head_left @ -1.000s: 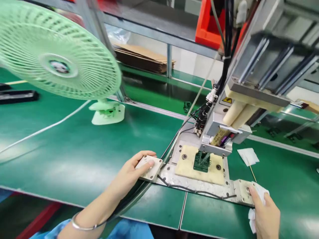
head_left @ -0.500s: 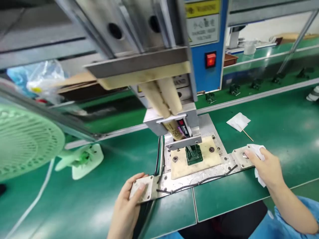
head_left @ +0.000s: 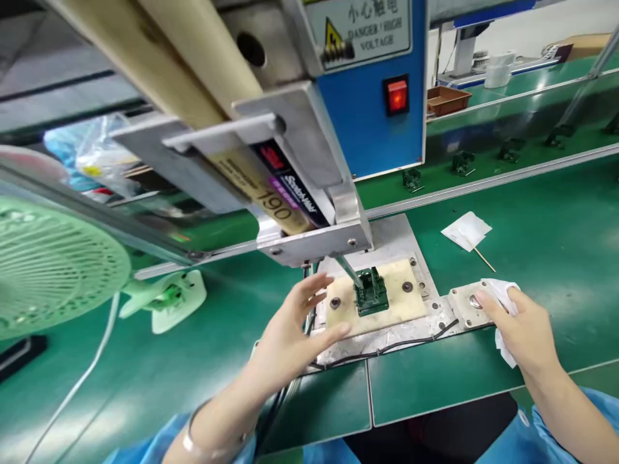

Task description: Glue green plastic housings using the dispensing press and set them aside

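Fan (head_left: 53, 270) is chopped off by the left edge, only part of its grille shows. The press (head_left: 309, 129) runs out past the top, and its warning label (head_left: 358, 29) gets clipped up there too. Left hand (head_left: 290, 335) covers the near-left end of the metal plate (head_left: 406, 330). Right hand (head_left: 525, 328) hides most of a white cloth (head_left: 500, 291). Those dark parts (head_left: 461, 161) on the far table (head_left: 527, 138) are too small to make out, and the plastic bag (head_left: 97, 151) is blurry.

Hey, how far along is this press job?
Looks done: green part sits in the cream fixture under the press head. In hand: left hand reaches open toward it; right hand holds a white cloth at the button plate. Probably left: taking the part out.
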{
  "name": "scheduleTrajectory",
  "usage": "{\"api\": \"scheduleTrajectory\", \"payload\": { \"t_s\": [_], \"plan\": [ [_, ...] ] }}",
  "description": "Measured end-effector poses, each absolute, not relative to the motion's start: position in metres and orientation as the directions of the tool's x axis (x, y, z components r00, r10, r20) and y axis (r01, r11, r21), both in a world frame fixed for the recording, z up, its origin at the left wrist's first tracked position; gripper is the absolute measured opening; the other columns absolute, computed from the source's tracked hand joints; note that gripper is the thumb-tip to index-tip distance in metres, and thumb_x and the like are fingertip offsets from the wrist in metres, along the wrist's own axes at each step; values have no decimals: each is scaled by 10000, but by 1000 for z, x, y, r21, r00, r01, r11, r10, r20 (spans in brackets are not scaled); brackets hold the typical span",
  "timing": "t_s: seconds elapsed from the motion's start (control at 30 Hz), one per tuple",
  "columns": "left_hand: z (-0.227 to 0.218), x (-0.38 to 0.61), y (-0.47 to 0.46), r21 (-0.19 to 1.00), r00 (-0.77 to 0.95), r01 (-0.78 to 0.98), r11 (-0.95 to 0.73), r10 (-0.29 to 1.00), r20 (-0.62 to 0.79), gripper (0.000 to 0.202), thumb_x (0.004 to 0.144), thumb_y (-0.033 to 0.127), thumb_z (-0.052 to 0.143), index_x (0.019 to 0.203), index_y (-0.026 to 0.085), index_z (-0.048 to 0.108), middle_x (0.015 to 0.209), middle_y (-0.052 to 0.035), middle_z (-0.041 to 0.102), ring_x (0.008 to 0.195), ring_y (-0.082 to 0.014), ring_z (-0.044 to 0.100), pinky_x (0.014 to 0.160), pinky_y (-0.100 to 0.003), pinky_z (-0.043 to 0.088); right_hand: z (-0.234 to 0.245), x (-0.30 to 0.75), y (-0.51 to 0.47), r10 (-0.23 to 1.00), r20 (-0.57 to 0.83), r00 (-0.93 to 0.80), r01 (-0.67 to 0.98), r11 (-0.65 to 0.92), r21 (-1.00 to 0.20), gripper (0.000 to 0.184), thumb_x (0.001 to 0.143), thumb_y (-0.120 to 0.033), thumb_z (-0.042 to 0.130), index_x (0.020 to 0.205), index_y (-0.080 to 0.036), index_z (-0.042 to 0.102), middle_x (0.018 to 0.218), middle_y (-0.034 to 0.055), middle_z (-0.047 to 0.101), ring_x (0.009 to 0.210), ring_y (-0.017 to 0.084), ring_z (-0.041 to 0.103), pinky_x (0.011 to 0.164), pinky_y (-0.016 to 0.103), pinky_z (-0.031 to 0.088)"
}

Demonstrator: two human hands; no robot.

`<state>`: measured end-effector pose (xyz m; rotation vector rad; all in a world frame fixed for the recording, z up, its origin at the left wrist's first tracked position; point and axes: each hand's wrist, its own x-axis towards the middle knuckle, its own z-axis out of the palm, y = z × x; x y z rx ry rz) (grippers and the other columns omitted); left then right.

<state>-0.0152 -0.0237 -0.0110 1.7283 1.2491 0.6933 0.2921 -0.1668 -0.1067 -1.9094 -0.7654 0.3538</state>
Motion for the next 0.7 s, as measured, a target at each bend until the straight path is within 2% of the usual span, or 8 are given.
{"api": "scheduleTrajectory", "payload": {
  "t_s": [0.1, 0.23, 0.3, 0.37, 0.47, 0.53, 0.6, 0.7],
  "plan": [
    [-18, 9, -2, 884, 495, 453, -119, 858, -139, 758, 587, 362, 868, 1246, 209, 527, 1373, -130, 563, 1292, -319, 527, 1160, -508, 350, -108, 293, -168, 632, 72, 772, 337, -310, -889, 610, 724, -656, 711, 557, -230, 308, 499, -56, 346, 451, 120, 351, 383, 240, 290],
    [-24, 26, 5, 942, 576, 331, -62, 803, -150, 606, 632, 331, 849, 1166, 181, 603, 1157, -109, 698, 1171, -302, 619, 1108, -507, 415, -106, 293, -169, 627, 44, 778, 313, -325, -892, 609, 717, -638, 721, 559, -232, 295, 488, -59, 341, 440, 119, 368, 374, 234, 294],
    [-22, 27, 4, 953, 575, 301, 9, 796, -190, 566, 631, 326, 860, 1127, 173, 634, 1123, -99, 715, 1118, -292, 645, 1062, -477, 466, -104, 292, -170, 623, 28, 781, 297, -332, -895, 607, 718, -626, 727, 561, -234, 291, 488, -58, 341, 437, 120, 377, 370, 234, 295],
    [-15, 26, 0, 935, 550, 339, 106, 784, -289, 506, 642, 356, 861, 1070, 167, 667, 1087, -88, 728, 1052, -277, 668, 988, -424, 516, -103, 292, -170, 623, 28, 781, 298, -333, -895, 606, 724, -620, 728, 563, -235, 288, 490, -58, 338, 436, 121, 376, 370, 236, 292],
    [-2, 24, -6, 884, 505, 413, 217, 753, -421, 413, 680, 447, 824, 959, 160, 722, 972, -69, 739, 883, -232, 679, 791, -311, 542, -103, 292, -170, 623, 72, 779, 336, -318, -887, 603, 737, -615, 717, 556, -232, 288, 497, -55, 334, 441, 119, 360, 376, 237, 276],
    [4, 22, -11, 856, 507, 449, 256, 716, -480, 374, 696, 513, 786, 799, 158, 732, 793, -42, 710, 704, -184, 632, 626, -257, 485, -103, 292, -170, 623, 87, 777, 351, -315, -882, 605, 743, -613, 711, 551, -232, 281, 502, -53, 334, 448, 119, 354, 380, 239, 264],
    [6, 20, -17, 828, 515, 481, 289, 671, -534, 418, 714, 565, 745, 626, 163, 674, 611, -8, 609, 561, -140, 528, 520, -238, 392, -102, 291, -170, 621, 89, 779, 350, -313, -883, 613, 739, -620, 711, 551, -232, 276, 508, -52, 333, 458, 119, 352, 388, 241, 259],
    [4, 14, -31, 807, 499, 491, 329, 652, -570, 475, 730, 602, 705, 557, 169, 614, 557, 2, 539, 539, -133, 477, 508, -237, 368, -100, 291, -168, 611, 100, 785, 346, -299, -890, 623, 725, -644, 716, 548, -230, 287, 523, -53, 331, 478, 116, 345, 410, 242, 273]
  ]
}}
